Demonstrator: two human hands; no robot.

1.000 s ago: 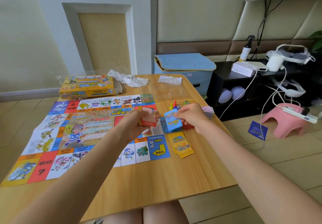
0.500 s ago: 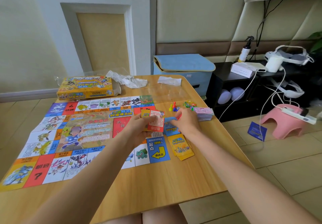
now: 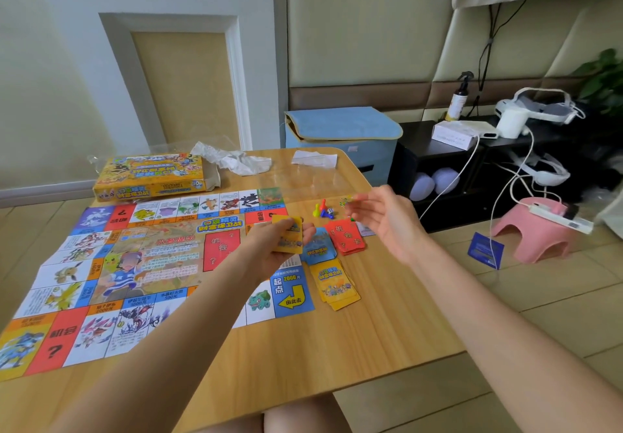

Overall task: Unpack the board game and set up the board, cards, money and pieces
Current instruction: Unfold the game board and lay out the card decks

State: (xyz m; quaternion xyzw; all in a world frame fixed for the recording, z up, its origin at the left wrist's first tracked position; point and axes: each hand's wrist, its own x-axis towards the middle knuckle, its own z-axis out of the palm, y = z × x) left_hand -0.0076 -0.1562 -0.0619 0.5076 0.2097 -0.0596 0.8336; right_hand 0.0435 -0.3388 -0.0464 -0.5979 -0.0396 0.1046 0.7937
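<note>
Gripping yellow cards (image 3: 287, 234) in my left hand (image 3: 269, 252) for sorting, my right hand (image 3: 387, 221) hovers open, empty, over the sorted piles (image 3: 333, 260) at the right.

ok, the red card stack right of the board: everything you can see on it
The red card stack is a small, slightly fanned pile of what looks like thin card, its top face red with dark characters and question marks. It lies flat on the wooden table, just off the board's right edge, against the blue card stack. The open right hand hovers nearby, not touching it.
</note>
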